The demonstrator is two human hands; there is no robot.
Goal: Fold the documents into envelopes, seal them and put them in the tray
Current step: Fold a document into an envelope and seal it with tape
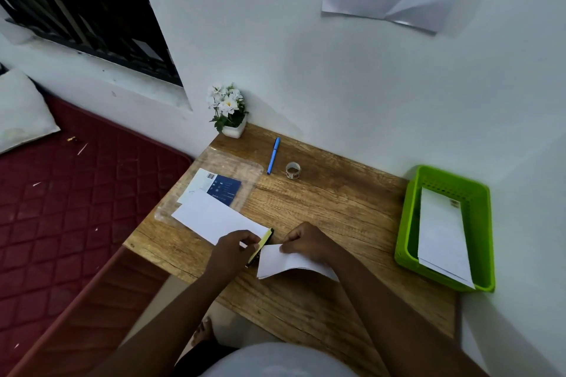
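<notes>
Paper (288, 262) is pinched by right fingers (286, 246); a yellow marker (260, 246) is gripped by left fingers (249, 239), just beside it.

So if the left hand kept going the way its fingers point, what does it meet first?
Probably the yellow-green glue stick, right at the left hand's fingertips, pointing right. It already seems to pinch it. Beyond that lies the folded document under the right hand.

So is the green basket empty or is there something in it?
Not empty. The green plastic tray holds white envelopes lying flat inside, their near ends sticking over its front rim.
</notes>
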